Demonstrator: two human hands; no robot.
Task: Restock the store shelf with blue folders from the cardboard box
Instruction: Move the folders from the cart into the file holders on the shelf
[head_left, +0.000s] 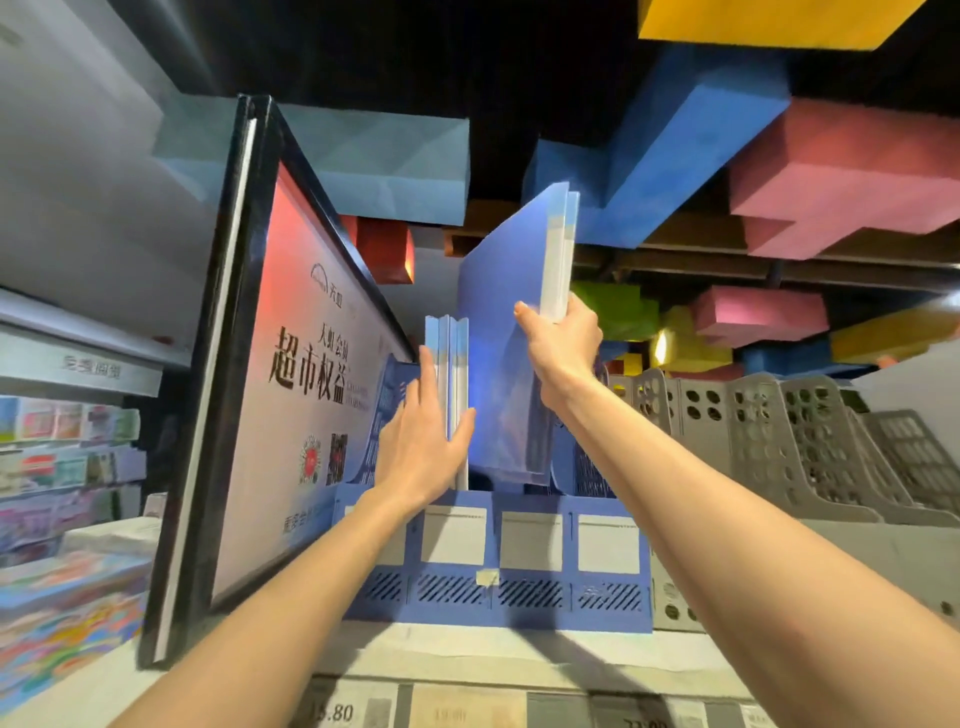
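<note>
Across the left of the frame leans a black-framed store sign (291, 395) with printed characters. Lower centre, a blue slotted file rack (498, 592) sits on the white shelf (467, 660), with grey file racks (779, 441) to its right. Centre frame, a tilted bunch of blue folders (509, 312) dips into the rack, and the right hand (563, 343) grips their spine edge. Just left, standing blue folders (447, 353) fill a slot; the left hand (421, 447) lies flat against them, fingers straight, thumb spread.
</note>
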